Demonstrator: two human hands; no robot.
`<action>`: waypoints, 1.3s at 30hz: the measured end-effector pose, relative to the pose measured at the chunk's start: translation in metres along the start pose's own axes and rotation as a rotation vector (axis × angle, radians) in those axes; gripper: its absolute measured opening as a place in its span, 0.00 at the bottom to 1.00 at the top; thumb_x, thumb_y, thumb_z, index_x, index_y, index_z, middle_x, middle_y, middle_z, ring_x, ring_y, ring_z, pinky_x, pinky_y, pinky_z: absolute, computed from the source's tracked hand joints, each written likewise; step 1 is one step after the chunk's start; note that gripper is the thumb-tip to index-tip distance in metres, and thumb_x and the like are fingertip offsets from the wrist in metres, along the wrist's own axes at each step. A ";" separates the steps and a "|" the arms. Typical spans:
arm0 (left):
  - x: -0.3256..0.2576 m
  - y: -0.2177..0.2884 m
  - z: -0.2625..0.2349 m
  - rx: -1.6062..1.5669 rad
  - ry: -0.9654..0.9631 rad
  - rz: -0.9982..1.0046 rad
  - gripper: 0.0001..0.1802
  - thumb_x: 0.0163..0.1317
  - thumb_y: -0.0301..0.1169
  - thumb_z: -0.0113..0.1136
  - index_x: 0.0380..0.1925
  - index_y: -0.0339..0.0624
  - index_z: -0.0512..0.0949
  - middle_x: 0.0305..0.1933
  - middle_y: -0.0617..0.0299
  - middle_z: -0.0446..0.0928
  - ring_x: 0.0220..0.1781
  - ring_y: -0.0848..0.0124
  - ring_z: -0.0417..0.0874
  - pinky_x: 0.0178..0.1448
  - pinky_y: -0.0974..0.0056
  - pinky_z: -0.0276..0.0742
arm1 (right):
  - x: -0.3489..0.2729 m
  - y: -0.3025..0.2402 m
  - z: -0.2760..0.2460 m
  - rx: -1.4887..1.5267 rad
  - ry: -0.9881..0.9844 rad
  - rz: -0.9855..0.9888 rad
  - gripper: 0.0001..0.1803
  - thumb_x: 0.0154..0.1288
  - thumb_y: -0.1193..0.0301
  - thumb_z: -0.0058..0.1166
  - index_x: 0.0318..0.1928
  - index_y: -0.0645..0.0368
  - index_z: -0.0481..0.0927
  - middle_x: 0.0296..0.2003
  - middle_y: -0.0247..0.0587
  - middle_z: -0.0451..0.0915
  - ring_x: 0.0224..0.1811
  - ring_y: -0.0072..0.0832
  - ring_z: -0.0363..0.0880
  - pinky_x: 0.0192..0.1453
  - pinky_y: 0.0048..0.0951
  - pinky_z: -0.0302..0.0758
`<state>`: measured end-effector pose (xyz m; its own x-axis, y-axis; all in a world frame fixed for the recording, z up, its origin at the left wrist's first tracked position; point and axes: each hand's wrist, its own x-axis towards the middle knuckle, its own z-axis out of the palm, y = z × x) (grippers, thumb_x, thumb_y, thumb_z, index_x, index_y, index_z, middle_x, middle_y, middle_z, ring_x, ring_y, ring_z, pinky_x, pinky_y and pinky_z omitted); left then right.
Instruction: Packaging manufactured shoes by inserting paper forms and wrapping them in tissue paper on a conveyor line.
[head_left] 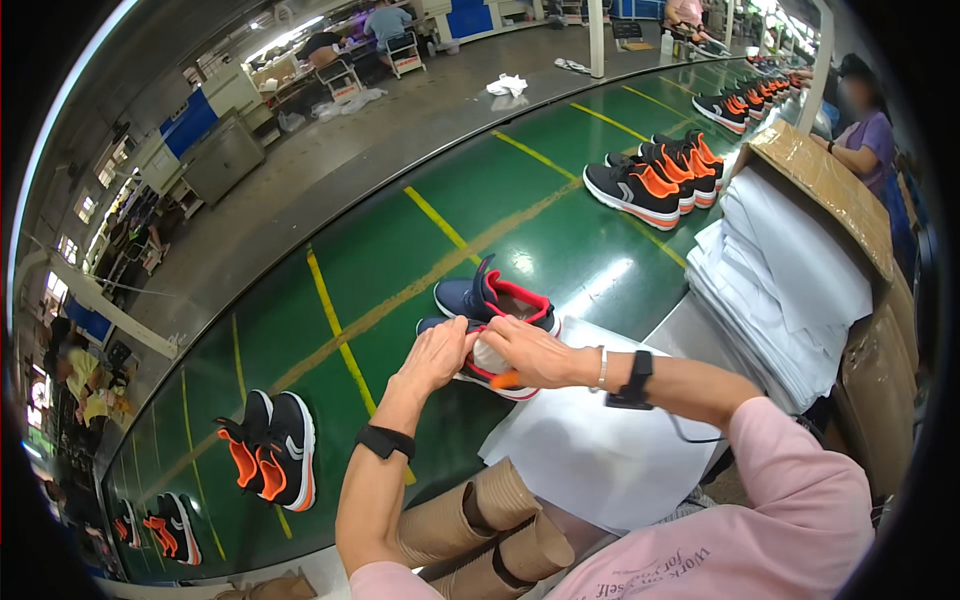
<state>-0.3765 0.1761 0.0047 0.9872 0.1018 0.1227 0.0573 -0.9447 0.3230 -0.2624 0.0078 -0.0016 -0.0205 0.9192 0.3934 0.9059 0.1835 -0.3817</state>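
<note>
Our pink T-shirt (740,535) is cut off below; our left hand (440,354) and right hand (532,354), together, half-hide the nearer navy sneaker (478,374) on the green conveyor (380,290); we cannot tell their grip.

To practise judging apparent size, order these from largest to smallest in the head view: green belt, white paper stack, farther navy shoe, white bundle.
1. Green belt
2. White paper stack
3. Farther navy shoe
4. White bundle
These are apparent sizes only.
</note>
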 end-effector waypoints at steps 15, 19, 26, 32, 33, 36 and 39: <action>0.021 0.041 -0.006 0.089 0.152 -0.053 0.10 0.57 0.32 0.61 0.27 0.39 0.70 0.27 0.52 0.73 0.33 0.54 0.75 0.38 0.54 0.70 | 0.003 0.083 -0.065 0.149 0.051 0.023 0.17 0.46 0.68 0.61 0.38 0.61 0.77 0.35 0.48 0.77 0.40 0.44 0.75 0.45 0.41 0.74; 0.050 0.106 0.005 0.039 0.139 0.248 0.19 0.47 0.30 0.68 0.37 0.38 0.71 0.36 0.51 0.72 0.41 0.55 0.73 0.46 0.55 0.68 | -0.051 0.245 -0.152 -0.418 0.456 0.595 0.14 0.45 0.73 0.56 0.36 0.62 0.75 0.36 0.52 0.75 0.41 0.46 0.75 0.45 0.44 0.73; 0.084 0.096 0.061 0.016 -0.094 0.001 0.28 0.51 0.28 0.64 0.51 0.36 0.63 0.45 0.44 0.71 0.42 0.48 0.76 0.47 0.51 0.71 | -0.122 0.391 -0.202 -0.743 -0.123 1.138 0.19 0.57 0.62 0.49 0.41 0.66 0.75 0.40 0.57 0.79 0.44 0.45 0.80 0.42 0.42 0.77; 0.055 0.076 0.025 0.083 -0.280 0.034 0.23 0.52 0.25 0.60 0.49 0.40 0.66 0.39 0.47 0.75 0.38 0.48 0.77 0.43 0.52 0.72 | -0.077 0.343 -0.166 -0.537 -0.019 1.025 0.17 0.54 0.67 0.50 0.43 0.64 0.76 0.40 0.55 0.80 0.46 0.49 0.79 0.47 0.44 0.76; 0.041 0.071 0.016 0.063 -0.304 -0.020 0.23 0.52 0.24 0.60 0.49 0.40 0.66 0.40 0.47 0.75 0.40 0.48 0.76 0.45 0.52 0.72 | -0.057 0.313 -0.152 -0.478 -0.059 1.010 0.17 0.52 0.68 0.51 0.41 0.64 0.77 0.39 0.55 0.80 0.45 0.49 0.79 0.47 0.44 0.77; 0.018 0.082 -0.014 0.125 -0.295 -0.108 0.25 0.50 0.23 0.61 0.50 0.40 0.67 0.44 0.47 0.74 0.45 0.50 0.76 0.49 0.54 0.71 | -0.016 0.233 -0.114 -0.360 -0.162 0.876 0.16 0.47 0.70 0.52 0.38 0.64 0.79 0.38 0.54 0.80 0.45 0.48 0.80 0.47 0.42 0.77; -0.016 0.125 -0.067 0.046 -0.020 -0.161 0.23 0.50 0.20 0.60 0.49 0.39 0.71 0.46 0.50 0.74 0.47 0.51 0.75 0.52 0.60 0.72 | -0.005 0.169 -0.085 -0.194 -0.221 0.498 0.14 0.46 0.74 0.53 0.37 0.64 0.77 0.33 0.52 0.80 0.39 0.48 0.79 0.41 0.43 0.75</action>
<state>-0.3956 0.0777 0.1063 0.9675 0.2471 0.0540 0.2210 -0.9299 0.2940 -0.0733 0.0045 0.0031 0.3593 0.9331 0.0131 0.8895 -0.3381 -0.3074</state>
